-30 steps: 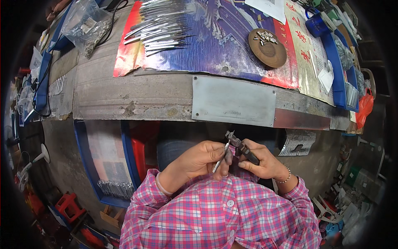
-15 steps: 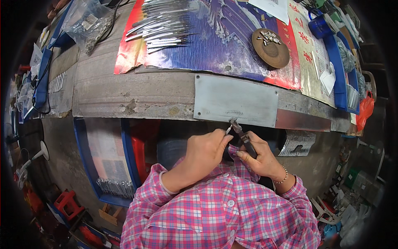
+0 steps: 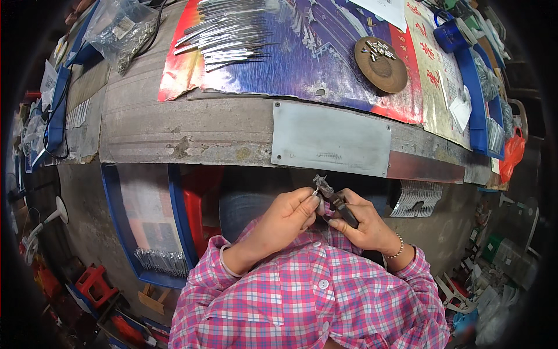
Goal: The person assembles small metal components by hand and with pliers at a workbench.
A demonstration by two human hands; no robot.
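Observation:
My right hand (image 3: 361, 222) is wrapped round dark-handled pliers (image 3: 344, 212), whose jaws point up and left, just short of the bench edge. Pinched between the thumb and fingers of my left hand (image 3: 290, 214) is a small slim silvery metal piece (image 3: 316, 191). Its end meets the jaws of the pliers, though how far they close on it is too small to tell. Both hands are close together in front of my chest. Beyond them, a grey metal plate (image 3: 331, 136) is screwed to the edge of the bench (image 3: 192, 131).
Many thin metal strips (image 3: 229, 38) lie on a colourful sheet (image 3: 308, 70). A round brown wooden dish (image 3: 383, 77) holds short metal pieces. Left of my lap is a blue tray (image 3: 180, 227) with metal parts; more metal strips (image 3: 415, 199) hang at the right.
The pliers' jaws have shifted slightly left and away from the bench edge. My left hand has turned and moved a little right, still pinching the small metal piece.

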